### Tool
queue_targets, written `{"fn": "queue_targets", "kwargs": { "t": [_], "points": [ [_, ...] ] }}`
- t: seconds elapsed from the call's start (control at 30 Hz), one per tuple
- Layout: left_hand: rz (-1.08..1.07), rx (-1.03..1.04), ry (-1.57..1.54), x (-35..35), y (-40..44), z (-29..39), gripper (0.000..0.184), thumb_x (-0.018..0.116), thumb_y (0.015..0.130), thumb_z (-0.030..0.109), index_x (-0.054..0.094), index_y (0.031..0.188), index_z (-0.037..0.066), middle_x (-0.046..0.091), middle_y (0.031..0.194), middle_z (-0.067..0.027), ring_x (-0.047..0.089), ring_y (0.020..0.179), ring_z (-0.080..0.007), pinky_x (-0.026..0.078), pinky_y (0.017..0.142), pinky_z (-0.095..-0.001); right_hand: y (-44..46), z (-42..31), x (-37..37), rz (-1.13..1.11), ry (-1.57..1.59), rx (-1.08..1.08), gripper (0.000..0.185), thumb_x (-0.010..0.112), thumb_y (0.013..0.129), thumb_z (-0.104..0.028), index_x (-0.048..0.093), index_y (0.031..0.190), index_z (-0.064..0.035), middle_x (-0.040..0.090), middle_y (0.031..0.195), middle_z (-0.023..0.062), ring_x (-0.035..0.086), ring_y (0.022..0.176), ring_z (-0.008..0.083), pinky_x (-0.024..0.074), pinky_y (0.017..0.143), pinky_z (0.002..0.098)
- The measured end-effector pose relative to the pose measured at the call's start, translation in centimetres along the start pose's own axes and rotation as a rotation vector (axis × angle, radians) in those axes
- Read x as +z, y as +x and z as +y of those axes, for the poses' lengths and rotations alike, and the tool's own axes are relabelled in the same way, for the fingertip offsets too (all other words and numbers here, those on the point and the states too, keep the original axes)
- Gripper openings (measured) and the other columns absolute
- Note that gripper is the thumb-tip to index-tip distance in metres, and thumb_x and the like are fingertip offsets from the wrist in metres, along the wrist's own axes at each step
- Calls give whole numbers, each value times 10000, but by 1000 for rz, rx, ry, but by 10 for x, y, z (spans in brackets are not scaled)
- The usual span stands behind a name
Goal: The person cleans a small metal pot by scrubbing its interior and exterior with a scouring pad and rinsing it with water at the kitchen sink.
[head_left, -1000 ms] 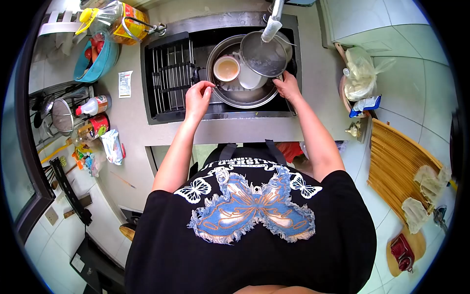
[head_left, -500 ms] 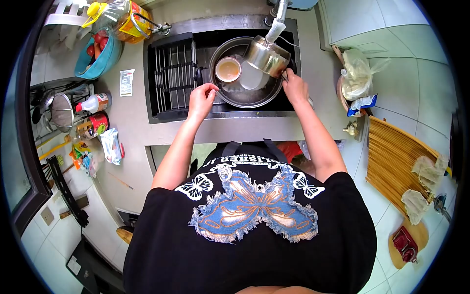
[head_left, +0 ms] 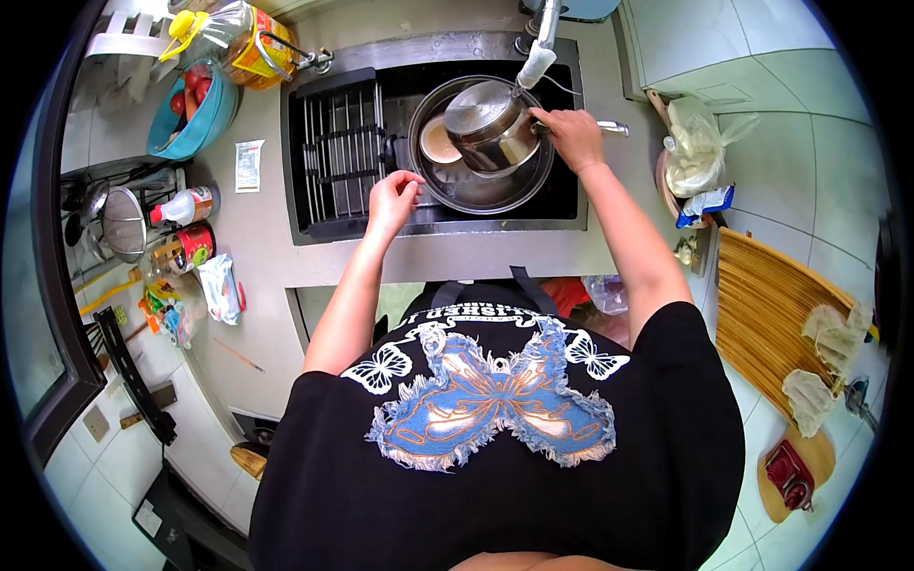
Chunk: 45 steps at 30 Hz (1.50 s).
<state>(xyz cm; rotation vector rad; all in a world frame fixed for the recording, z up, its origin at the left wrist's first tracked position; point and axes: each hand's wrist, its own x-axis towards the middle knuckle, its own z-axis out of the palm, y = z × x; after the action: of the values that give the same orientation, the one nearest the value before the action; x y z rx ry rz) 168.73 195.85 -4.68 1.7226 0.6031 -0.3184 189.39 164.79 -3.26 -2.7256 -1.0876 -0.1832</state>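
Note:
My right hand (head_left: 573, 140) is closed around the handle of a shiny metal saucepan (head_left: 509, 150). The saucepan is tilted above a wide metal basin (head_left: 549, 176) in the black sink, just below the faucet (head_left: 540, 65). Partly covered by the saucepan, a small bowl (head_left: 439, 143) with a pale orange inside sits in the basin's left side. Near the basin's lower left rim hovers my left hand (head_left: 394, 198), its fingers curled together and nothing visible in them.
A black drying rack (head_left: 341, 143) spans the sink's left side. Left on the counter stand a blue bowl of vegetables (head_left: 205, 124), an oil jug (head_left: 243, 43) and several bottles. Plastic bags (head_left: 693, 143) lie at the right, above a bamboo mat (head_left: 771, 305).
My right hand has moved up with the saucepan, which has turned and shifted left, now overlapping the small bowl. My left hand has dropped slightly.

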Motion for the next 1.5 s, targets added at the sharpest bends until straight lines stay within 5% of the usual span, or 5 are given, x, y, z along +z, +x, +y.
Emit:
{"fn": "queue_targets", "kwargs": {
  "t": [0.57, 1.07, 1.13, 1.2, 1.5],
  "points": [
    [-208, -434, -1409, 20, 46, -23, 555, 422, 1004, 477, 471, 1414, 107, 503, 1437, -104, 473, 1336, -274, 376, 1125, -511, 57, -75, 23, 148, 209, -251, 374, 630, 829, -168, 682, 1097, -425, 546, 724, -113, 600, 808, 107, 377, 831, 333],
    [113, -578, -1383, -17, 0, -37, 468, 359, 1045, 302, 433, 1438, 60, 444, 1475, -189, 454, 1341, -350, 369, 1100, -604, 60, -85, 6, 163, 122, -246, 176, 715, 760, -276, 673, 784, -107, 629, 727, 53, 605, 673, 239, 455, 614, 397],
    [146, -646, -1402, -19, 10, -28, 410, 371, 1039, 222, 466, 1389, 31, 512, 1406, -187, 534, 1265, -332, 468, 1033, -556, 55, -64, 33, 203, 151, -76, 162, 719, 752, -247, 671, 847, -125, 640, 760, 52, 617, 690, 241, 473, 629, 400],
    [-13, -866, -1855, -25, 34, -37, 172, 435, 948, 50, 598, 1002, 36, 654, 827, -69, 655, 631, -202, 592, 554, -304, 45, -35, 61, -18, 277, 51, 171, 716, 780, -255, 658, 868, -121, 655, 838, 74, 638, 766, 241, 501, 675, 399],
    [-200, -422, -1521, -53, 89, 16, 200, 526, 930, 117, 609, 763, 46, 651, 684, -66, 663, 650, -224, 607, 686, -371, 81, -38, -56, -727, 395, 634, 701, 588, 756, -716, 666, 1249, -224, 717, 1134, 51, 667, 1069, 200, 492, 928, 323]
  ]
}}
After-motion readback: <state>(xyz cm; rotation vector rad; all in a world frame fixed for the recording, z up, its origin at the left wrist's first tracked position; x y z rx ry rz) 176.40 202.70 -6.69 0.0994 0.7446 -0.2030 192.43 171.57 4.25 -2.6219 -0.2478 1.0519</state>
